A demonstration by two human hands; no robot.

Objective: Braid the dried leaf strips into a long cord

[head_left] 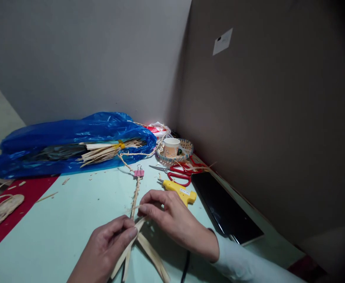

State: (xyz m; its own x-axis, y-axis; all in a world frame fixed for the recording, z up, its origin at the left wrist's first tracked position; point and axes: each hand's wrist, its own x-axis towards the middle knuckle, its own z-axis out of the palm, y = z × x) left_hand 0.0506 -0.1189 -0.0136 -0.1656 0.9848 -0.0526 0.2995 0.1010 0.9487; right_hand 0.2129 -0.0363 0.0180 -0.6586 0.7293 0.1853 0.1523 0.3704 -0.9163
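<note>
A braided cord of pale plant fibre (pixel 135 196) runs toward me from a pink binder clip (pixel 139 173). Below the braid its loose flat strips (pixel 153 253) spread apart near the front of the table. My left hand (pixel 109 241) pinches a strip where the braid ends, thumb on top. Just right of the braid, my right hand (pixel 168 218) is closed, with thumb and forefinger together on a thin strand of the same fibre. Part of the braid's lower end is hidden behind my fingers.
A yellow glue gun (pixel 175 187), red-handled scissors (pixel 179 175) and a black tablet-like slab (pixel 222 208) lie to the right. Behind stand a woven basket (pixel 187 147) and a paper cup (pixel 171 148). A blue plastic bag (pixel 57 135) with bundled strips (pixel 107 151) fills the back left.
</note>
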